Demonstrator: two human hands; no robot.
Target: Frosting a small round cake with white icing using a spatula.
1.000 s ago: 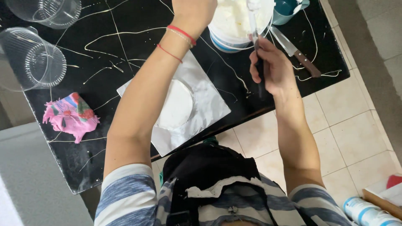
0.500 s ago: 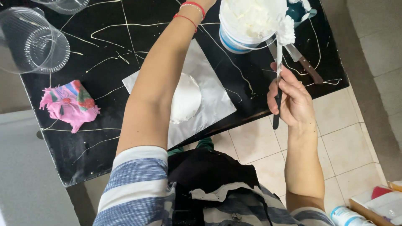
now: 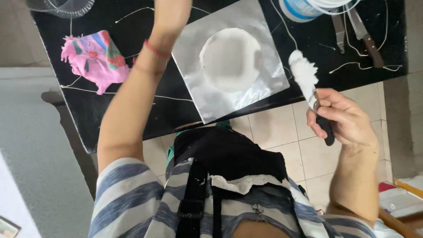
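Tabletop point(image 3: 132, 110): black surface streaked with thin white lines, filling the upper part of the view; its near edge runs slantwise above pale floor tiles.
Foil sheet point(image 3: 260, 88): silver square lying flat on the tabletop, one corner reaching the near edge.
White disc point(image 3: 230, 58): round white layer centred on the foil sheet, just left of the loaded blade.
Pink cloth point(image 3: 94, 59): crumpled, with coloured patches, on the tabletop well left of the foil sheet.
White tub point(image 3: 304, 8): round, blue-banded, at the top edge beyond the foil sheet; only its lower part is in view.
Clear plastic container point(image 3: 61, 5): at the top left edge, mostly cut off.
Spare knives point(image 3: 352, 26): two utensils lying side by side right of the white tub, one with a dark wooden handle.
Spatula point(image 3: 310, 94): dark handle, blade heaped with white cream; held tilted, blade tip over the tabletop edge just right of the foil sheet.
Right hand point(image 3: 346, 119): fingers closed around the spatula handle, hand held over the floor tiles, clear of the tabletop.
Left hand: arm with a red wrist band point(image 3: 155, 49) stretches over the tabletop past the foil sheet; the hand lies beyond the top edge, so its fingers cannot be judged.
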